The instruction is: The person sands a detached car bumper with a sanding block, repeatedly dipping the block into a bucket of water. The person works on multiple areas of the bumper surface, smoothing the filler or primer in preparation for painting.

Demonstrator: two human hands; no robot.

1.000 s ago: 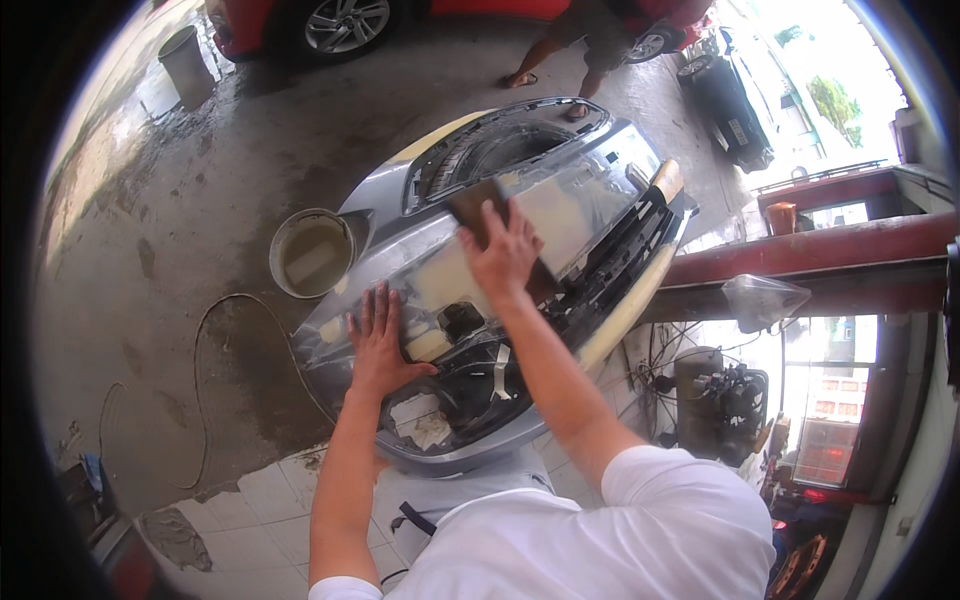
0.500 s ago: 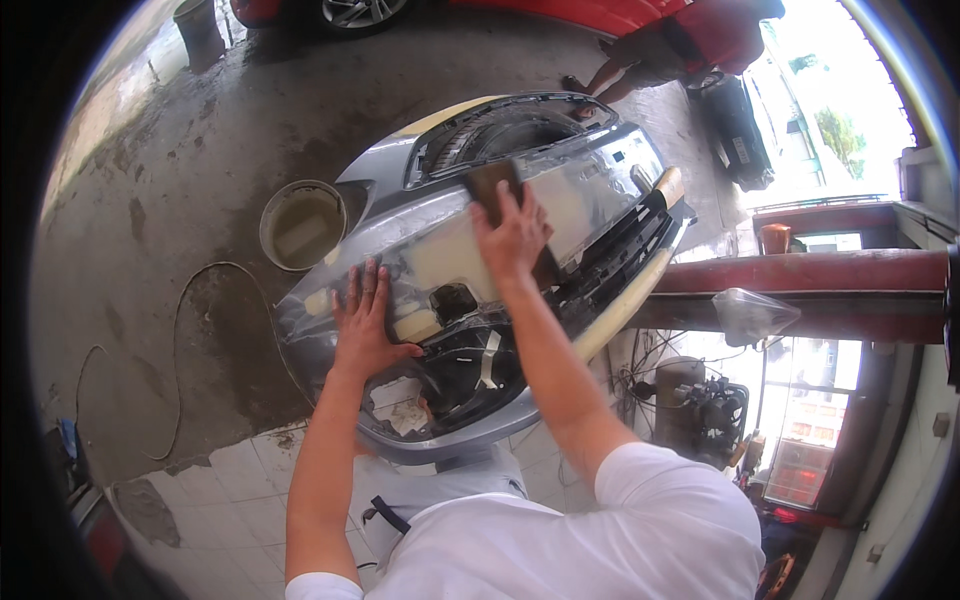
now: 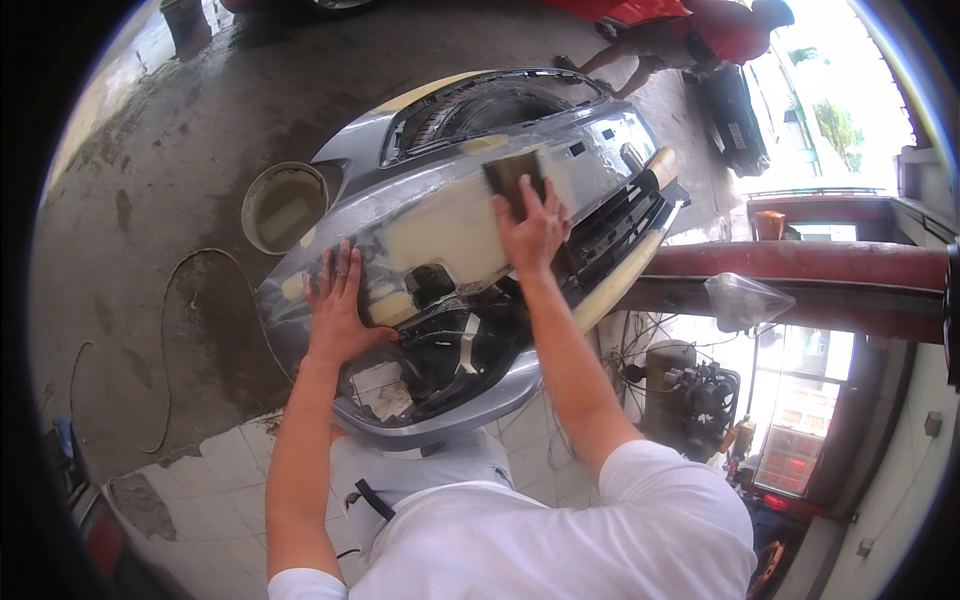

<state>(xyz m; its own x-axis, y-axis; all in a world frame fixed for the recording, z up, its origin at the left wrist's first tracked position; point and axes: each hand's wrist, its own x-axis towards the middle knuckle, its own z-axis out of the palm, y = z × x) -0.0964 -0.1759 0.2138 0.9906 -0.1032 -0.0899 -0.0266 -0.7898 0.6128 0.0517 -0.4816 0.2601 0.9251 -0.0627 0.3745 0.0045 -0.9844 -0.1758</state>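
Observation:
A grey car bumper (image 3: 605, 140) lies in front of me, with pale yellowish filler patches (image 3: 440, 225) across its face. My right hand (image 3: 537, 232) is on a long, dark brown sanding block (image 3: 514, 172), its fingers over the top, pressing it against the filler beside the dark grille openings. The block's lower end shows past the wrist. My left hand (image 3: 342, 305) rests flat on the bumper's near left part, fingers spread and thumb out, by a small square opening (image 3: 430, 284). It holds nothing.
A bucket (image 3: 247, 215) of murky water stands left of the bumper. A thin hose (image 3: 168, 310) snakes over the wet floor. To the right are a red beam (image 3: 810, 255), a clear pointed plastic piece (image 3: 745, 302) and a compressor-like machine (image 3: 670, 390). A person in red (image 3: 738, 35) is at the far right.
My right hand and the sanding block have shifted slightly right along the filler. The bumper, bucket and my left hand now appear farther left and higher in view. My left hand stays on the bumper.

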